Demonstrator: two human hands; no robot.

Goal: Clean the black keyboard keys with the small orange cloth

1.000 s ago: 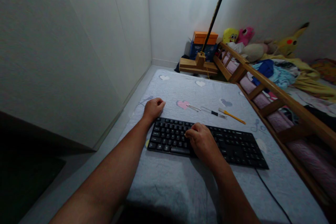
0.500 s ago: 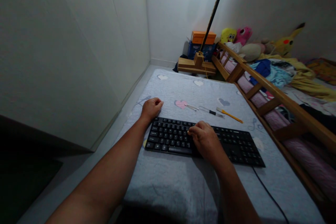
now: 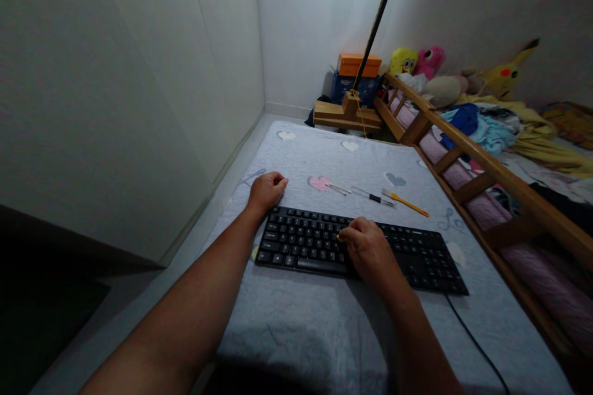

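A black keyboard lies slightly askew on a pale blue cloth with heart prints. Just beyond its upper left corner, my left hand rests on the cloth with its fingers curled closed; whatever may be inside is hidden. My right hand is over the middle of the keys, thumb and fingers pinched together. A tiny yellowish tip pokes out at the pinch, too small to name. Behind the keyboard lie thin white sticks, a wire tool with a black grip and a yellow-handled brush.
The keyboard's cable runs off toward the lower right. A wooden bed rail borders the right side, with clothes and plush toys behind it. White cabinet doors stand on the left. At the back is a lamp stand's wooden base.
My right hand has slid a little to the right over the keys, still pinched. The left hand and the tools stay in place.
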